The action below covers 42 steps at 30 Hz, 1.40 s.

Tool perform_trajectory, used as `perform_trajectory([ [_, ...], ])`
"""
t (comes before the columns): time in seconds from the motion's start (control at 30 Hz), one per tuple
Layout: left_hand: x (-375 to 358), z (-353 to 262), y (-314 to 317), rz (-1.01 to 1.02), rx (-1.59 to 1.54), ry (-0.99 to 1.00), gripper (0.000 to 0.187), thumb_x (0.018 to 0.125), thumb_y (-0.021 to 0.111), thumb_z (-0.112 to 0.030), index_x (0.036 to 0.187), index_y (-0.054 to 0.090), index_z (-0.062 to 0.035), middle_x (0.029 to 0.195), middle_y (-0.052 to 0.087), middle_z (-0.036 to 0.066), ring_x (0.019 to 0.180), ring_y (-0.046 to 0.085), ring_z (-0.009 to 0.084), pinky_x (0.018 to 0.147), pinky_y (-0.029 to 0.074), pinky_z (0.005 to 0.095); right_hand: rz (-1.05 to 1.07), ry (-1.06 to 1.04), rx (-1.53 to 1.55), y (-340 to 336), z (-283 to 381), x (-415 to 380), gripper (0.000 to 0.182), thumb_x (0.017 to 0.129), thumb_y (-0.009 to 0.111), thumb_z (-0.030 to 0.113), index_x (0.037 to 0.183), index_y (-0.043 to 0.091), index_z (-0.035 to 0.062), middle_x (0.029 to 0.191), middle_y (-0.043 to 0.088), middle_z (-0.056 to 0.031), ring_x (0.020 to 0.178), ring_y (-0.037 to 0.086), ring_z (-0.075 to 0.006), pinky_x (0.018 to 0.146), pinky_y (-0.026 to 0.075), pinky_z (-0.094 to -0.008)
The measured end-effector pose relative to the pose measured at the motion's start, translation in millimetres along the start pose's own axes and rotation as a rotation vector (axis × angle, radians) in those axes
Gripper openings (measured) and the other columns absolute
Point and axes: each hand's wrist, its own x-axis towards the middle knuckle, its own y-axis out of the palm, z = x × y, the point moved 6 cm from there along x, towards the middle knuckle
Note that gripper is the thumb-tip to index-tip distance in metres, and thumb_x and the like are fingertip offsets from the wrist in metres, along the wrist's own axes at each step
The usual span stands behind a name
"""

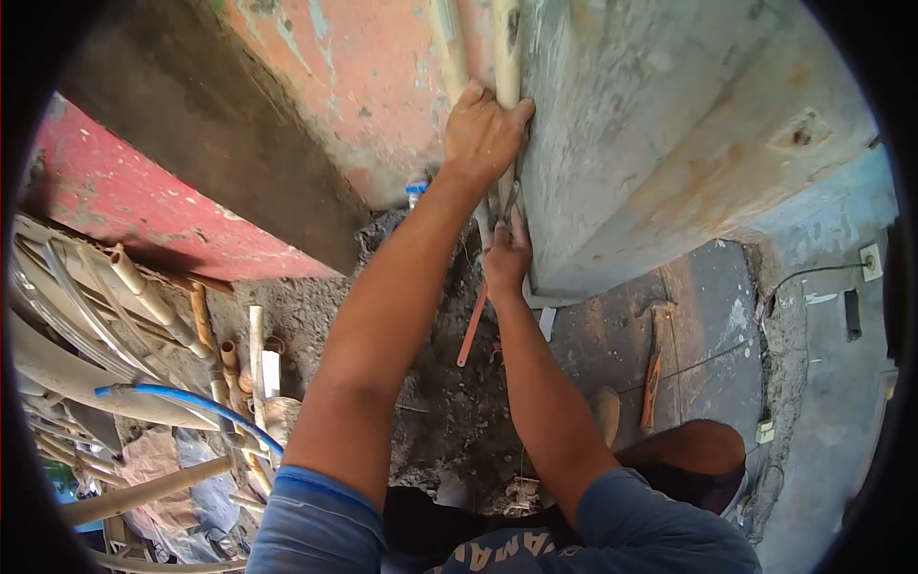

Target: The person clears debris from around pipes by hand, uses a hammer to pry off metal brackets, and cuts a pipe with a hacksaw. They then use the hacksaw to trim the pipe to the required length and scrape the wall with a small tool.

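Two pale plastic pipes run down the wall side by side, a left pipe and a right pipe. My left hand is closed around them, its thumb at the right pipe. Below it, my right hand is shut on an orange hacksaw blade. One end of the blade, with a small hole, hangs below my fist. The other end sticks up beside the lower part of the pipes. My fingers partly hide where blade and pipe meet.
A grey concrete column stands close on the right. A hammer lies on the dark tiled floor. Bamboo, pipes and a blue hose crowd the left. A blue-capped bottle is at the wall's foot, by dug-up soil.
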Motion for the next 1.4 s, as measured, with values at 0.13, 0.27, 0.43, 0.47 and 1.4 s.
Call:
perform_trajectory([
  [0.13,-1,0,3,-0.021,0.015,-0.007,0.012,0.073,0.065,-0.026,0.084,0.063,-0.0214,0.062,0.062,0.006,0.073,0.061,0.0211,0.089,0.036,0.033,-0.045,0.015,0.145,5,-10,9,0.05,0.097,0.046,0.01,0.146,0.037,0.0078,0.061,0.043,0.0028,0.049,0.04,-0.0062,0.043,0.039,-0.0246],
  [0.27,-1,0,3,-0.042,0.056,-0.015,0.012,0.073,0.066,-0.028,0.083,0.063,-0.0222,0.062,0.062,0.006,0.073,0.062,0.0205,0.089,0.036,0.0323,-0.051,-0.044,0.058,3,-10,7,0.049,0.097,0.046,0.01,0.145,0.038,0.0055,0.061,0.044,0.0024,0.047,0.04,-0.0067,0.041,0.039,-0.0245],
  [0.43,1,-2,6,0.04,0.034,0.019,0.012,0.082,0.058,-0.022,0.09,0.061,-0.014,0.069,0.064,0.011,0.076,0.063,0.0251,0.089,0.038,0.0362,-0.082,0.015,-0.026,-7,-20,3,0.049,0.097,0.046,0.009,0.145,0.038,0.0053,0.062,0.046,0.0016,0.047,0.041,-0.0072,0.042,0.041,-0.0242],
  [0.47,3,-1,10,0.096,-0.03,0.01,0.017,0.087,0.053,-0.02,0.094,0.06,-0.0061,0.074,0.065,0.016,0.078,0.063,0.0299,0.094,0.036,0.0406,-0.068,0.022,-0.007,-8,-22,6,0.049,0.097,0.046,0.009,0.145,0.037,0.0051,0.063,0.047,0.0012,0.048,0.041,-0.0073,0.043,0.042,-0.024],
  [1.4,-20,1,22,0.285,0.134,0.279,0.017,0.092,0.047,-0.019,0.102,0.061,-0.0169,0.084,0.068,0.009,0.093,0.06,0.0246,0.086,0.048,0.0322,1.141,-0.054,-1.698,-52,66,-115,0.042,0.094,0.049,0.018,0.133,0.043,0.0026,0.117,0.057,-0.0287,0.099,0.06,-0.045,0.086,0.047,-0.0501],
])
